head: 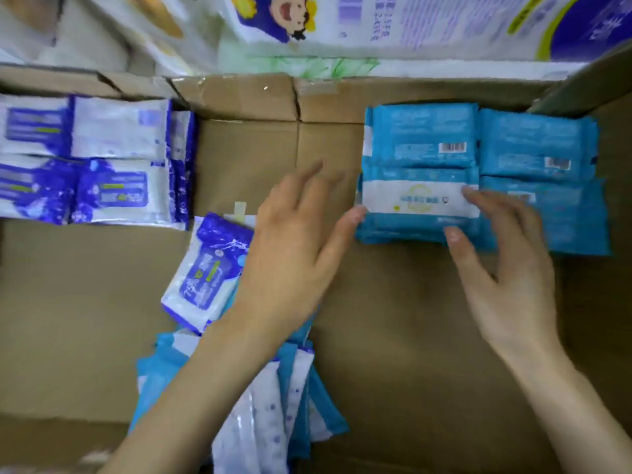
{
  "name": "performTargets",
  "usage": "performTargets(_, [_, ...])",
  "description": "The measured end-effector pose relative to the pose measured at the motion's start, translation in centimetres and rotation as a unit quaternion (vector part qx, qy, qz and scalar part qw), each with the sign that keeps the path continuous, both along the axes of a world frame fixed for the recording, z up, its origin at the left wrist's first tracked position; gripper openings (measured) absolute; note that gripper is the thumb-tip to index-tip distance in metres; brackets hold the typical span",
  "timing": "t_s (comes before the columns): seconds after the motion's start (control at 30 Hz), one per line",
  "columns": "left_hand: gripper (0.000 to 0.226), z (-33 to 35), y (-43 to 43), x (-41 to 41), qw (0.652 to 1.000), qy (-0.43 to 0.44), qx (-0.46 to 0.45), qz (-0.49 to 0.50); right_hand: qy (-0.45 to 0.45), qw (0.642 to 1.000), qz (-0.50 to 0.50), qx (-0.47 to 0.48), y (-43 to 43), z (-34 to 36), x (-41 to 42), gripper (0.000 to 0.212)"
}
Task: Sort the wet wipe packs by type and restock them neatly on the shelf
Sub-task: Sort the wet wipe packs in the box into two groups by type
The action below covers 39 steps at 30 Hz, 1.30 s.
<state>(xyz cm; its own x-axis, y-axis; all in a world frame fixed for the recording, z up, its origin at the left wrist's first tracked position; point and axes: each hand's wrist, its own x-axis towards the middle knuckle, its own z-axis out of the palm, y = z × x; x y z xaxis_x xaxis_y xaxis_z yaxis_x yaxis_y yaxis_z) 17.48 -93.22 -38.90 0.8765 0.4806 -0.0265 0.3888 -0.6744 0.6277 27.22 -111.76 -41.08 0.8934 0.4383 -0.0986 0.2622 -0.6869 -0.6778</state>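
Loose mixed heap of light-blue and white-purple plastic wipe packs (pixel 273 398) lies nearest you, partly under your left forearm. Just beyond it one white-and-dark-blue wipe pack (pixel 208 268) rests tilted on the brown cardboard surface (pixel 393 336), its long axis running diagonally. Your left hand (pixel 294 241) is spread open, thumb tip touching the left edge of the light-blue wipe pack with a white band (pixel 417 200). Your right hand (pixel 502 265) is open too, fingertips resting on that pack's right end and near edge; neither hand grips it. This pack lies flat, long axis left to right, atop the light-blue stack (pixel 533 148). Far left, white-and-dark-blue packs (pixel 95 159) sit in rows.
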Motion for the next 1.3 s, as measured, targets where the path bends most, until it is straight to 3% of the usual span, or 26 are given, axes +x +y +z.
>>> performTargets(0.07, [0.037,0.6,1.9,-3.6,0.994,-0.013,-0.006,0.108,0.069,0.995,0.041,0.058,2.8,0.3,-2.5,0.034])
performTargets(0.17, [0.026,0.0,5.3,-8.7,0.964,0.039,-0.040,0.259,0.144,0.980,0.086,0.105,6.8,0.8,-6.3,0.018])
performTargets(0.27, [0.045,-1.8,8.2,-12.4,0.943,0.135,-0.069,0.298,0.176,0.970,0.101,0.137,9.2,1.8,-9.6,0.013])
performTargets(0.33, [0.059,-2.7,9.1,-13.4,0.938,0.170,-0.104,0.283,0.177,0.968,0.122,0.130,9.7,2.4,-11.6,0.022])
performTargets(0.43, [0.061,-3.7,9.5,-13.3,0.935,0.184,-0.157,0.258,0.098,0.965,0.242,-0.024,9.5,2.3,-14.1,0.051])
performTargets(0.5, [0.061,-4.3,9.5,-13.0,0.939,0.184,-0.168,0.236,0.021,0.937,0.325,-0.127,9.2,1.9,-15.2,0.068])
performTargets(0.57, [0.068,-4.8,9.2,-12.7,0.947,0.185,-0.148,0.215,0.012,0.923,0.348,-0.167,8.8,2.0,-15.7,0.076])
performTargets(0.77, [0.059,-4.6,9.2,-13.1,0.954,0.181,-0.123,0.207,0.023,0.946,0.272,-0.177,9.5,2.3,-16.9,0.067])
performTargets(0.93, [0.016,-4.0,10.7,-13.8,0.938,0.147,-0.241,0.201,0.030,0.962,0.220,-0.159,10.6,2.6,-17.2,0.068])
performTargets(1.03, [0.029,-3.2,12.3,-14.9,0.897,0.078,-0.360,0.244,0.051,0.963,0.228,-0.137,11.5,3.9,-17.1,0.068])
performTargets(1.17, [0.007,-1.3,15.1,-16.1,0.859,0.003,-0.421,0.291,0.175,0.969,0.133,-0.110,13.4,6.3,-15.5,0.049])
performTargets(1.3, [0.014,0.5,19.1,-17.8,0.808,-0.063,-0.473,0.346,0.222,0.971,0.080,-0.040,17.6,8.4,-13.4,0.051])
